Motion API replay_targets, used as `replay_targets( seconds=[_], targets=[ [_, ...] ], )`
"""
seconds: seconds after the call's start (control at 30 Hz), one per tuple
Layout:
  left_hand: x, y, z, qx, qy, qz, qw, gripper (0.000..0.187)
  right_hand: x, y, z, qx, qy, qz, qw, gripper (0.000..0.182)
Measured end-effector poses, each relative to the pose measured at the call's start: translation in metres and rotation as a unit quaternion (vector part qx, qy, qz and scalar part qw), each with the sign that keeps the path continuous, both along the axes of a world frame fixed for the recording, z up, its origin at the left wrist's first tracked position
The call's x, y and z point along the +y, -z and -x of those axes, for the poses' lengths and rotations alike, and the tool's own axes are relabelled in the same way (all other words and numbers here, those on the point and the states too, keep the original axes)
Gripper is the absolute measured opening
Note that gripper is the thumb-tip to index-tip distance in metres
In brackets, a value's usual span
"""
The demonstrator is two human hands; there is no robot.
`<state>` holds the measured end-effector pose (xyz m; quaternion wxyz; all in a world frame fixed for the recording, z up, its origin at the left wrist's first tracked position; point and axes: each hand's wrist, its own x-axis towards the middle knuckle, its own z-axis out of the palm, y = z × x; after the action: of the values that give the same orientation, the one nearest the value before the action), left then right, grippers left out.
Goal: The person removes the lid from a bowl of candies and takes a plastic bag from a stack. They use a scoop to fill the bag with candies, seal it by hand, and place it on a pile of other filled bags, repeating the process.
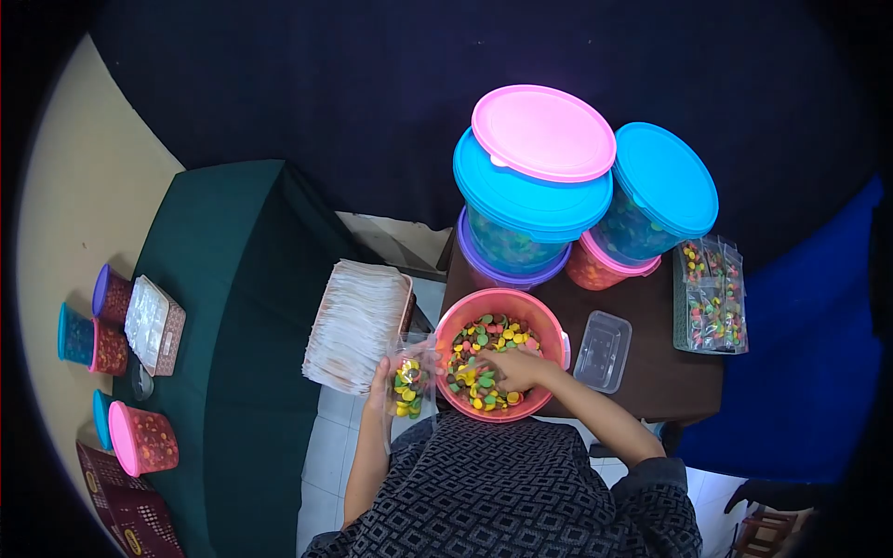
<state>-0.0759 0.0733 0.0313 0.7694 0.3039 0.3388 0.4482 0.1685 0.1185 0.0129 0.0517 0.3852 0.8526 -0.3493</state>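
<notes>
From where I'm watching, the left hand [379, 383] is grasping a clear bag [409, 386] at the lower centre of the frame, just left of the open pink tub [498, 298]. The bag is holding yellow, green and brown candies in its lower part. The right hand [512, 369] is reaching into the tub from the right, its fingertips dipping among the loose candies [484, 337]; I cannot tell whether it is closing on any of them. The tub is sitting on the brown counter [651, 372], and a clear plastic box [603, 352] is lying just to its right. Above the tub I'm seeing a big blue-lidded tub [516, 242] standing on a purple-rimmed tub [479, 270], with a loose-looking pink lid [544, 133] resting on top. Beside them, another blue-lidded tub [665, 181] is leaning over a smaller pink-rimmed tub [595, 270]. Toward the right of the frame, a green basket [684, 321] is carrying filled candy bags [712, 298]. Left of centre, a thick row of whitish packets [353, 325] is filling a pink basket [407, 302]. Farther left, lidded tubs of pieces and a basket of clear bags [146, 312] are standing on a green-draped counter [195, 251].
</notes>
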Motion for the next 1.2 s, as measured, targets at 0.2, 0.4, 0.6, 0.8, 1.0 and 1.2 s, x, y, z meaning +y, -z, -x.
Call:
replay_targets(
  seconds=[0.2,0.4,0.6,0.8,1.0,1.2],
  targets=[
    [0.005,-0.018,0.004,0.006,-0.067,-0.029,0.997,0.091,0.009,-0.018,-0.03,0.104,0.071,0.154,0.98,0.051],
    [0.011,-0.081,-0.023,0.007,-0.269,-0.223,0.937,0.1,0.011,-0.101,-0.044,0.098,0.114,0.064,0.987,0.058],
    [0.018,-0.052,-0.074,0.305,-0.156,-0.451,0.824,0.096,0.012,-0.177,-0.068,0.076,0.147,-0.014,0.986,0.052],
    [0.024,-0.021,-0.097,0.382,-0.109,-0.464,0.792,0.096,0.007,-0.202,-0.071,0.041,0.154,-0.066,0.985,0.052],
    [0.026,-0.022,-0.103,0.423,-0.074,-0.464,0.775,0.095,0.005,-0.2,-0.054,-0.097,0.136,-0.084,0.982,0.055],
    [0.025,-0.019,-0.105,0.424,-0.068,-0.47,0.771,0.091,0.002,-0.199,-0.048,-0.129,0.133,-0.1,0.978,0.054]
  ],
)
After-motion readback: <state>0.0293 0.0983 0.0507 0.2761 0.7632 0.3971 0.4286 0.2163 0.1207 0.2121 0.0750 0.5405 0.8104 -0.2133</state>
